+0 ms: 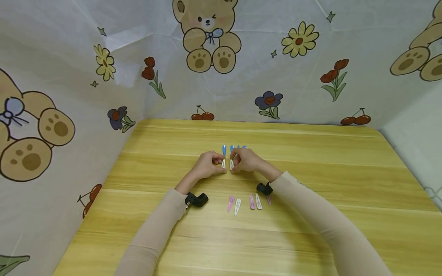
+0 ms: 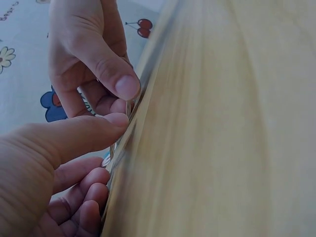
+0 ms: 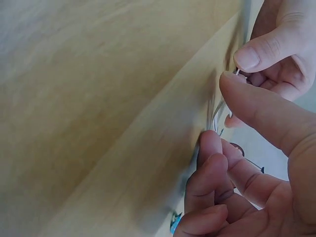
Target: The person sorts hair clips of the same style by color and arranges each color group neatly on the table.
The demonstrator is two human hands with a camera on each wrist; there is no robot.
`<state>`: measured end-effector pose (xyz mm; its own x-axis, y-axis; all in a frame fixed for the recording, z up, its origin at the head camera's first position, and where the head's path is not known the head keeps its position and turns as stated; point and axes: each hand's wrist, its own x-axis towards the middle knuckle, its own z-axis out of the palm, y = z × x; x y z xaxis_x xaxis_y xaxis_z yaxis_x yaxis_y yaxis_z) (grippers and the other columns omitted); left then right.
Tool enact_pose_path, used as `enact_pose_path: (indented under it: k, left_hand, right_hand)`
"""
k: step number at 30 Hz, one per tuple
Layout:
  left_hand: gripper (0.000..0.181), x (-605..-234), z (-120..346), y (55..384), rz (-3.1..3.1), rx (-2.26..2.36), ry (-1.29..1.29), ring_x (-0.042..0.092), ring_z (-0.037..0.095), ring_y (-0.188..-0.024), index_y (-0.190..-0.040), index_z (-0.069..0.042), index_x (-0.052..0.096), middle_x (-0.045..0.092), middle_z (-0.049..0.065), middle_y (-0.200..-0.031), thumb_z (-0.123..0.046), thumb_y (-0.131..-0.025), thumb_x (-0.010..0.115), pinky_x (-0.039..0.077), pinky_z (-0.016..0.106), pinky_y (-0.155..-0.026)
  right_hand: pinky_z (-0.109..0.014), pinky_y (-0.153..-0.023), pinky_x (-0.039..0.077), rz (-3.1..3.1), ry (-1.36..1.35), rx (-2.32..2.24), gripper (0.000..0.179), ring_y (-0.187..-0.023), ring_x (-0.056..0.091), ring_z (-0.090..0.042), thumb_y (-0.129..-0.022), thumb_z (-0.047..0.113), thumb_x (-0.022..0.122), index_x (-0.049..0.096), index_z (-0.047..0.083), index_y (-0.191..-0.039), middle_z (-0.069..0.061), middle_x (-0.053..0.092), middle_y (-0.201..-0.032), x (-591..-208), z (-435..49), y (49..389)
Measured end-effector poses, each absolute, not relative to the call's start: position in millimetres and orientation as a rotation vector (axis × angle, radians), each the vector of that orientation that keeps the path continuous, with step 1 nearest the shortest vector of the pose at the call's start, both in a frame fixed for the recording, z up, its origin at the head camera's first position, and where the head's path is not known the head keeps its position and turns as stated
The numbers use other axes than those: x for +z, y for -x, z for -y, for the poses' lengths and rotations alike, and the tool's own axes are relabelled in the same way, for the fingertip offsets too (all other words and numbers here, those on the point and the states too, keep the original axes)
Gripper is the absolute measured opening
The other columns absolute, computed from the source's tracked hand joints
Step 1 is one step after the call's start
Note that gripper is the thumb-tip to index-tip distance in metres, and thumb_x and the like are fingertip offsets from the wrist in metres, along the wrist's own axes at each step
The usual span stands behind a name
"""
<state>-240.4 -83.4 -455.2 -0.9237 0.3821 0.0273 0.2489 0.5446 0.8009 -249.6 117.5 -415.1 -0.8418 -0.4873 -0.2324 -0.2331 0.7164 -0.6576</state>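
Note:
Near the middle of the table, my left hand pinches a white snap hair clip between thumb and fingertips, down at the tabletop. Right beside it, my right hand pinches a second white hair clip the same way, the two clips standing nearly parallel with a small gap. Just beyond the left clip lies a blue hair clip. Other blue clips lie in a row with it, partly hidden behind my right hand. In the left wrist view, both thumbs are close together, and the clips show only edge-on.
Closer to me lie a pink clip beside a white clip, then another pink clip and white clip. A further pink clip is partly under the right wrist camera. A patterned cloth hangs behind the wooden table.

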Motion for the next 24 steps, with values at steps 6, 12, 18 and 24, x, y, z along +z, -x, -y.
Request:
enact_pose_path:
  k: [6,12,18,24]
  left_hand:
    - [0.043,-458,83,240,-2.651,1.297,-0.566,0.053,0.014,-0.080,-0.113,-0.003,0.072,0.060,0.003,-0.087,-0.014,-0.074,0.086,0.044,0.024,-0.074]
    - [0.043,-459,83,241,-2.655,1.272,-0.585,0.050,0.014,-0.078,-0.114,-0.003,0.072,0.059,0.004,-0.087,-0.015,-0.075,0.085,0.042,0.024,-0.072]
    - [0.044,-460,82,240,-2.649,1.282,-0.586,0.049,0.014,-0.078,-0.115,-0.003,0.072,0.058,0.004,-0.087,-0.015,-0.075,0.085,0.041,0.024,-0.072]
    - [0.046,-460,82,242,-2.659,1.284,-0.585,0.050,0.015,-0.079,-0.116,-0.003,0.071,0.058,0.004,-0.087,-0.015,-0.074,0.086,0.042,0.024,-0.073]
  right_hand:
    - [-0.025,-0.065,0.041,-2.541,0.558,-0.886,0.042,-0.067,0.049,-0.013,-0.077,0.012,0.083,0.059,0.002,-0.110,-0.002,0.057,-0.079,-417,-117,249]
    - [-0.026,-0.067,0.042,-2.544,0.563,-0.874,0.048,-0.070,0.050,-0.014,-0.076,0.012,0.084,0.058,-0.001,-0.115,-0.004,0.058,-0.082,-413,-118,245]
    - [-0.029,-0.074,0.047,-2.547,0.537,-0.958,0.052,-0.080,0.058,-0.018,-0.078,0.017,0.083,0.057,-0.001,-0.120,-0.008,0.064,-0.091,-404,-127,233]
    - [-0.029,-0.072,0.047,-2.577,0.493,-1.223,0.043,-0.081,0.058,-0.018,-0.082,0.017,0.079,0.061,-0.003,-0.116,-0.010,0.065,-0.095,-392,-138,191]
